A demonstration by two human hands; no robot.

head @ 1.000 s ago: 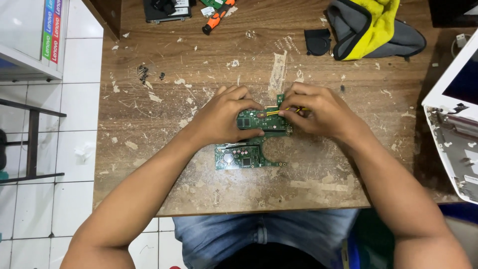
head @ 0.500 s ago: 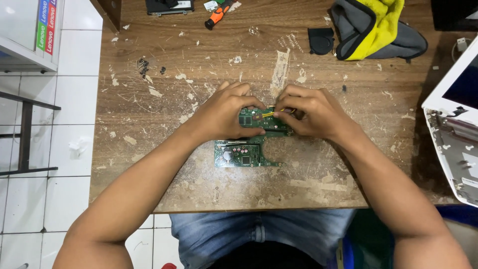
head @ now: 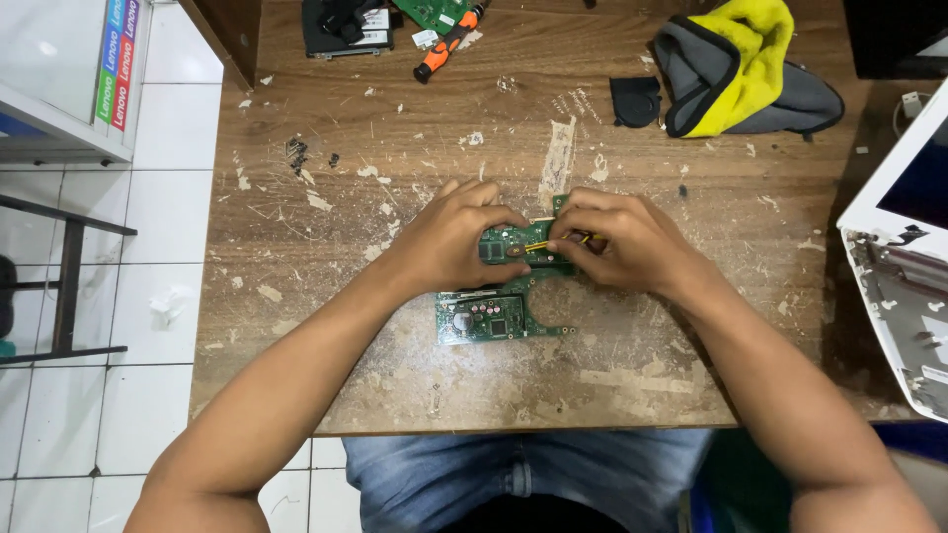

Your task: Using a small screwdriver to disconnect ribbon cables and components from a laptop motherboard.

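A green circuit board (head: 494,316) lies flat in the middle of a worn wooden table (head: 395,128). My left hand (head: 449,242) rests on the board's upper left part, fingers curled and pressing it down. My right hand (head: 617,237) is over the upper right part and pinches a thin yellow-handled tool (head: 538,246) whose tip points left onto the board between the two hands. The top edge of the board is mostly hidden under my fingers.
An orange-and-black screwdriver (head: 446,44) and a black part (head: 346,25) lie at the table's far edge. A grey and yellow cloth (head: 741,69) and a small black piece (head: 634,101) sit at the far right. An opened white laptop shell (head: 904,257) is at the right edge.
Both hands stay on the board with only slight finger shifts. The view has drifted a little.
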